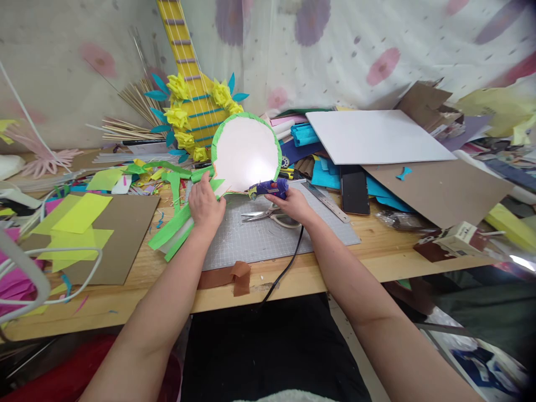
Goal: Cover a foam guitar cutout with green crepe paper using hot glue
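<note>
My right hand (pixel 293 205) grips a dark blue hot glue gun (pixel 270 188), its nozzle pointing left at the lower edge of a white round board (pixel 247 148). Green crepe paper (pixel 215 146) covers most of the board's rim. At the board's lower left, my left hand (pixel 206 204) is closed on its edge and the green paper there; the fingertips are partly hidden. A long strip with green edges and a pale middle (pixel 178 237) runs down-left from under this hand. Beneath the glue gun, scissors (pixel 268 215) lie partly open on a grey cutting mat (pixel 234 245).
A yellow paper guitar (pixel 196 106) with yellow flowers stands behind the board. To the right are a metal ruler (pixel 326 202), a black phone (pixel 354 190) and a large white board (pixel 377 135). Yellow paper sheets (pixel 81 215) lie on brown cardboard at left. The glue gun's cord (pixel 288 265) hangs over the table edge.
</note>
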A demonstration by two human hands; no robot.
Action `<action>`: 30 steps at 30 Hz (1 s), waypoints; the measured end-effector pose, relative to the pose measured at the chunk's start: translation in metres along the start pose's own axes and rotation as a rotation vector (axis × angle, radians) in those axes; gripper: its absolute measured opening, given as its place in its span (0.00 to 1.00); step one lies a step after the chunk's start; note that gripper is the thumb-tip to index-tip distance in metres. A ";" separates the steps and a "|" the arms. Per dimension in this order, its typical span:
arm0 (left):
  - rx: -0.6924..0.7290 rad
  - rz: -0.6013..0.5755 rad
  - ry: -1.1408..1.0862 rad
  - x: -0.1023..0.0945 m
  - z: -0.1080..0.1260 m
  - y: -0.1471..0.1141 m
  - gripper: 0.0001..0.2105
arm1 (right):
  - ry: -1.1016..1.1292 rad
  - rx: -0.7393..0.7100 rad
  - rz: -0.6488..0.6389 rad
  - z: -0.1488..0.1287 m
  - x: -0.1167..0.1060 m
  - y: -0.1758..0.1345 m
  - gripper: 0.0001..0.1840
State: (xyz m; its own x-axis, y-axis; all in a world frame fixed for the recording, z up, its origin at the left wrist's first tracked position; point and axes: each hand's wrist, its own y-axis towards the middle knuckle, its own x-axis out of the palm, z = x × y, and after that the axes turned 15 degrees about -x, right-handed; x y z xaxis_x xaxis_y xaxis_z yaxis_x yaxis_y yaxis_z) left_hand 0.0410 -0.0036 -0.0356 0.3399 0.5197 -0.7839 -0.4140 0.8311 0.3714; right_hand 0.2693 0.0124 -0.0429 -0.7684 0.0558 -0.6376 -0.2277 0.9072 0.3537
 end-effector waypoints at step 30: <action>-0.010 -0.008 -0.012 -0.002 0.002 -0.001 0.33 | 0.181 -0.118 0.019 -0.003 0.021 0.004 0.20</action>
State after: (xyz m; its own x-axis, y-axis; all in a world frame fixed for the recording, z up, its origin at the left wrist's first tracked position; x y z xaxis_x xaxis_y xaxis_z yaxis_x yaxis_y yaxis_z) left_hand 0.0424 -0.0047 -0.0339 0.3537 0.5152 -0.7807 -0.4191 0.8334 0.3602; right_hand 0.2501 0.0156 -0.0528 -0.8655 -0.0128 -0.5007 -0.2724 0.8509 0.4491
